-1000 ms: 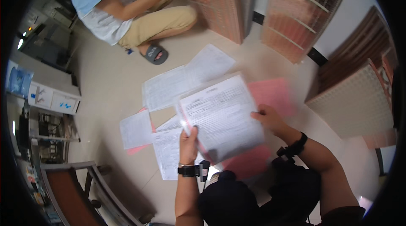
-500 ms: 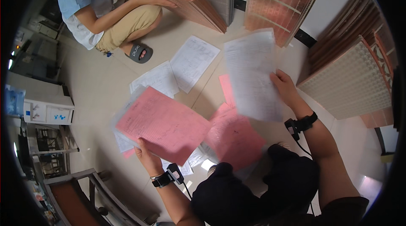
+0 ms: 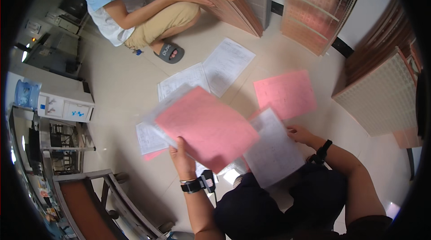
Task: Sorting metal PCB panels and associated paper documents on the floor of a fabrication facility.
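Observation:
My left hand [image 3: 183,158] is closed on the lower left edge of a stack of paper sheets. On top of that stack is a pink sheet [image 3: 206,127], with white sheets showing under its left side. My right hand [image 3: 301,135] grips the right edge of a white printed sheet [image 3: 274,150], low in front of my knees and over pink paper that it mostly covers. Beyond it a separate pink sheet [image 3: 286,95] lies on the floor. Further white sheets lie farther off: one tilted sheet [image 3: 229,64], another sheet [image 3: 186,78] beside it, and one [image 3: 150,139] left of the stack.
Across from me a squatting person [image 3: 143,15] holds a bundle of thin orange-brown panels [image 3: 231,8]. More patterned panels [image 3: 321,8] lean on the wall, with a pale panel [image 3: 377,96] at the right. A metal-framed cart [image 3: 85,199] and a water dispenser [image 3: 63,105] stand left.
My right hand has brought the white sheet down toward my knees, uncovering the pink sheet on the floor. My left hand still holds its stack. The whole view has shifted.

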